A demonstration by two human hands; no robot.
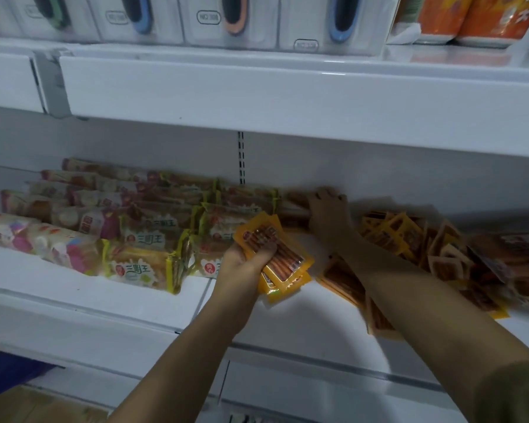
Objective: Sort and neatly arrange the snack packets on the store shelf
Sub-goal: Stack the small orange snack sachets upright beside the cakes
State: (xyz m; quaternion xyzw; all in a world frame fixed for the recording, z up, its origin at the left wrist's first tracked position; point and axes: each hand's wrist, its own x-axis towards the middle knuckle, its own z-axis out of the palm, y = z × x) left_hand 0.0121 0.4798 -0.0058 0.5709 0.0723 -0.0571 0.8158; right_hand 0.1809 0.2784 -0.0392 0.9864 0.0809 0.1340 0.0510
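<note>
Head view: left hand [247,260] curled round a small stack of orange snack packets [277,254], held just above the white shelf [153,303], with rows of cake packets [141,236] close to its left. Right hand [329,210] farther back, fingers bent over long packets [293,206] near the shelf wall, grip unclear; loose orange packets [409,239] heaped just right of that wrist.

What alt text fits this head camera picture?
The left hand grips orange packets above a white shelf, while the right hand reaches packets at the back, between rows of bread packs and a loose pile.
</note>
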